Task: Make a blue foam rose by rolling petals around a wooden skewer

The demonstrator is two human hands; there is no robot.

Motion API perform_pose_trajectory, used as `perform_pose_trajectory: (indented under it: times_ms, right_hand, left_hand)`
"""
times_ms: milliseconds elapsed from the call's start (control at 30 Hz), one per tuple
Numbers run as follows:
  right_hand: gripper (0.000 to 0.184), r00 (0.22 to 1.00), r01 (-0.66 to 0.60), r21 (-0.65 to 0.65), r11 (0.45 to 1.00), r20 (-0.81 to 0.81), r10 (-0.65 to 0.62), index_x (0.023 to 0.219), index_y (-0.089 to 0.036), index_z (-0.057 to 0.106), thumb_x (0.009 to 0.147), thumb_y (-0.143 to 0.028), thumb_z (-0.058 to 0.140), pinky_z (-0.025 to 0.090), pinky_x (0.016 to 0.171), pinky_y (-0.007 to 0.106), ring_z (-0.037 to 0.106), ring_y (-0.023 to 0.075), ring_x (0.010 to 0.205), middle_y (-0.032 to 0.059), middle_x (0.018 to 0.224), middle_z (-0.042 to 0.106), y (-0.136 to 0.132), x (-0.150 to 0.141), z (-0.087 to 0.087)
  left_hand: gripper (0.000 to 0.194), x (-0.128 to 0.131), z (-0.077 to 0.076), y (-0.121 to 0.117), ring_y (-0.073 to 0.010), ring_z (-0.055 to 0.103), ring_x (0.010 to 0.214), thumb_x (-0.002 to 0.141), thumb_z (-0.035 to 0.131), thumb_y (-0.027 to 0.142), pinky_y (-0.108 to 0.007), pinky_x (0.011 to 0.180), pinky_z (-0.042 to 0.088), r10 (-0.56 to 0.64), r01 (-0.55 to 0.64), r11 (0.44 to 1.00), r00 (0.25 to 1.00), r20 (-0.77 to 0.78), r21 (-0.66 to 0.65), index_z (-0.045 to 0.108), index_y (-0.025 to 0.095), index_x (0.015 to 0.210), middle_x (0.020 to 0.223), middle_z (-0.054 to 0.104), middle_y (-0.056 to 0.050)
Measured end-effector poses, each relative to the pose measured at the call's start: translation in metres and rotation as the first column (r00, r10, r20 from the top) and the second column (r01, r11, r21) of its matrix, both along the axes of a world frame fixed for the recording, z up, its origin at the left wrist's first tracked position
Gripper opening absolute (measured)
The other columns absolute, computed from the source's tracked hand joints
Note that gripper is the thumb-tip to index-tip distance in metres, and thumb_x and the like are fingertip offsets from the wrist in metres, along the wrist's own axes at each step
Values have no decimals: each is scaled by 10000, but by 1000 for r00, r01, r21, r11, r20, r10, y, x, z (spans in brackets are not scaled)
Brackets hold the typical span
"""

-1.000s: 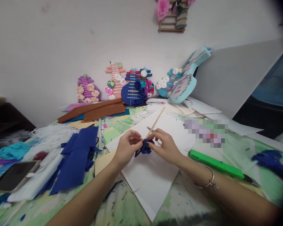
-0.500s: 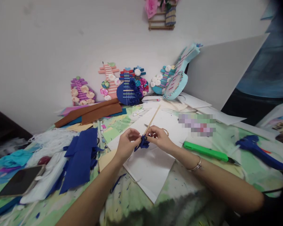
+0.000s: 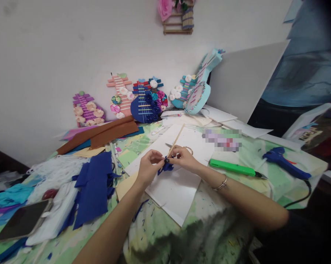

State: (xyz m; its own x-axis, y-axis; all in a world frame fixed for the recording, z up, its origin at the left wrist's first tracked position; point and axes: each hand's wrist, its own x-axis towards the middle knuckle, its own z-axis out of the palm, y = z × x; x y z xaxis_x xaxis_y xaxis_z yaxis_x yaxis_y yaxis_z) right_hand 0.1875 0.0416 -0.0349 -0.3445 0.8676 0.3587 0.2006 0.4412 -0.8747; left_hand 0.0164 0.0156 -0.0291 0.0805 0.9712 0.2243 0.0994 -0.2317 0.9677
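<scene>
Between my two hands is a small gathered piece of dark blue crepe paper (image 3: 167, 167), shaped like a little flower. My left hand (image 3: 150, 165) pinches its left side with thumb and forefinger. With the fingertips of my right hand (image 3: 183, 158) I grip its other side, along with a thin wooden stick (image 3: 178, 135) that slants up and away. White paper sheets (image 3: 179, 198) lie under both hands. Behind my right hand is a pair of scissors (image 3: 188, 149), partly covered by it.
A green utility knife (image 3: 231, 167) and a blue glue gun (image 3: 286, 161) lie at right. Folded blue crepe paper (image 3: 92, 189), a phone (image 3: 24, 220) and white string (image 3: 58, 165) are at left. Decorated paper instruments (image 3: 145, 104) lean against the wall.
The view has turned slightly to the right, so things appear shifted left. Both hands keep their pinch on the blue crepe paper, with hardly any change in the fingers.
</scene>
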Motion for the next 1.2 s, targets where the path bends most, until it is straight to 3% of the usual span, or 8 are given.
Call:
perform_pose_trajectory:
  times_ms: [300,467,600,733,833,967,1100,1200]
  right_hand:
    - [306,950,-249,-131,960,-225,216,667,-148,620,651,-435,724,418,567,235,531,128,724,33,846,514,0,5,0]
    - [301,930,-306,-131,943,-252,267,683,-148,620,669,-431,719,415,585,234,524,126,744,34,863,505,-1,6,2]
    - [289,946,-268,-118,956,-221,238,704,-150,619,696,-429,696,401,576,241,522,130,728,35,847,523,-1,6,2]
    - [181,994,-30,81,996,-105,38,766,-166,610,745,-338,661,389,614,261,512,141,755,40,867,541,-6,6,6]
    - [80,994,110,336,936,-30,-106,754,-175,596,766,-246,633,403,729,301,508,167,854,49,896,526,-17,2,9]
    - [63,979,68,578,813,117,-165,843,-184,579,792,-217,592,393,787,345,482,186,862,61,890,531,-29,-6,8]
    - [93,937,38,671,740,234,-261,877,-177,555,818,-250,565,371,761,357,462,201,835,73,878,564,-31,-12,0]
    - [77,917,23,699,714,270,-294,873,-171,538,821,-228,547,366,751,349,454,202,828,73,876,568,-28,-13,-6]
  left_hand:
    - [274,2,4,-1,-127,602,639,587,717,179,-234,613,461,-68,83,992,985,158,-91,530,165,786,667,644,7]
    - [304,1,4,-1,-125,603,643,618,716,207,-240,623,459,-112,139,981,975,194,-133,503,176,833,666,638,18]
    - [330,0,4,0,-123,601,649,614,726,217,-245,634,457,-123,153,978,971,203,-139,494,178,845,700,654,5]
    - [364,0,4,0,-129,601,651,572,749,220,-253,648,453,-8,39,989,978,209,-142,488,173,822,697,653,0]
    - [354,1,3,1,-124,596,644,569,740,230,-251,643,449,101,-66,986,967,233,-150,483,171,807,700,640,6]
    - [335,3,1,1,-103,570,609,575,721,225,-217,583,419,153,-117,981,956,250,-156,476,173,797,687,608,23]
    - [338,6,0,0,-97,559,603,556,719,205,-208,565,411,175,-136,978,949,263,-160,475,172,788,687,595,28]
    - [325,7,1,-2,-92,553,610,561,706,215,-217,583,426,206,-160,971,937,282,-177,468,170,778,689,578,31]
